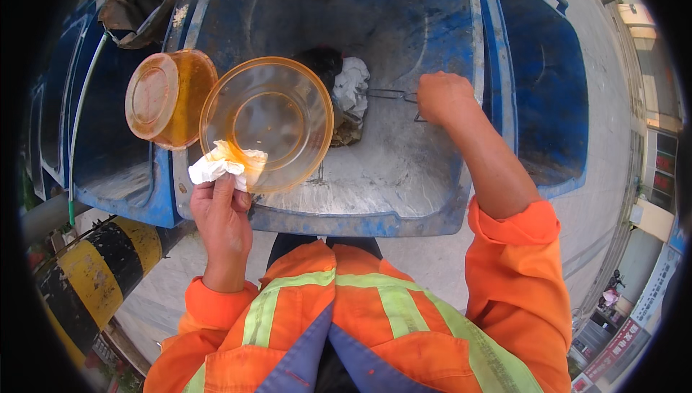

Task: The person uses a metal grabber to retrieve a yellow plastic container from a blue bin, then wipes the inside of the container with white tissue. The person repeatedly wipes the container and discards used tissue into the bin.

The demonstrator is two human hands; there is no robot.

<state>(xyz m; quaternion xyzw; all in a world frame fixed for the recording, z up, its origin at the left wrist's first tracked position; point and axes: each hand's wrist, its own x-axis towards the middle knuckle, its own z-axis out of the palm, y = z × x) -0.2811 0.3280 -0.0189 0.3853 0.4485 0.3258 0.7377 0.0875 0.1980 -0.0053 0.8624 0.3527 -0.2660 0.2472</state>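
My left hand (223,210) pinches a crumpled white tissue (210,170) with orange stains against the rim of a clear plastic bowl (270,130). Oily orange residue smears that bowl. Directly to its left is a second plastic bowl (154,95), tipped on its side and stained orange; what supports it is hidden. Over the open blue bin (378,187), my right hand (444,98) is closed around the handle end of metal tongs (386,93). Their far end touches or overlaps crumpled white paper (352,82) deep inside. A black plastic bag (321,66) lies beside the paper.
More open blue bins stand to the right (546,79) and left (116,122). A dark cloth or bag (143,1) hangs at upper left, near a thin pale green pole (86,90). A black-and-yellow striped barrier (92,274) runs along the lower left.
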